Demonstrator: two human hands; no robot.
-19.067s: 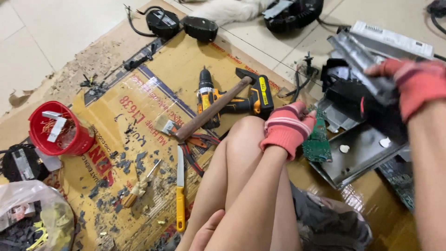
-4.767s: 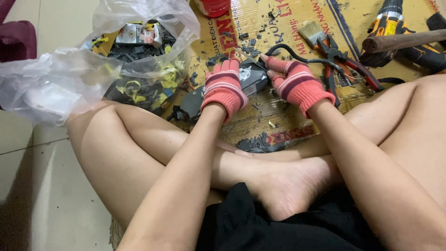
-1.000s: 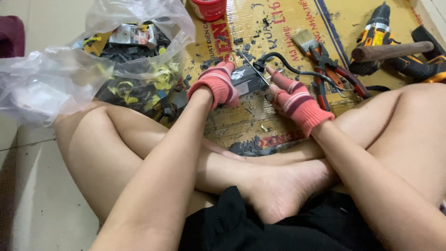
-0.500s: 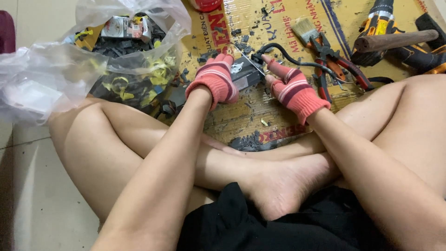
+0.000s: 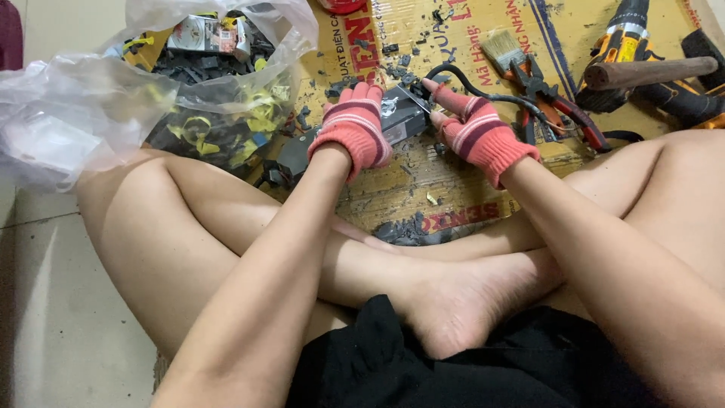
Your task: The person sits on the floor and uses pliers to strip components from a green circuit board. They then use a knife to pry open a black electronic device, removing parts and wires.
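Currently — state as observed:
Left hand (image 5: pixel 353 128): gloved, closed over dark electronic part (image 5: pixel 404 121).
Right hand (image 5: pixel 476 134): gloved, fingers curled against the part's far end.
Part location: on cardboard sheet (image 5: pixel 453 204) — beside plastic bag (image 5: pixel 113 98).

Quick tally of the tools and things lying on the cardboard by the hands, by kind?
Gloved hands: 2 (left hand, right hand)
Black part held between them: 1
Brush: 1
Pliers, red-handled: 1
Drill: 1
Hammer, handle only in view: 1
Plastic bag of scrap parts: 1
Total: 8
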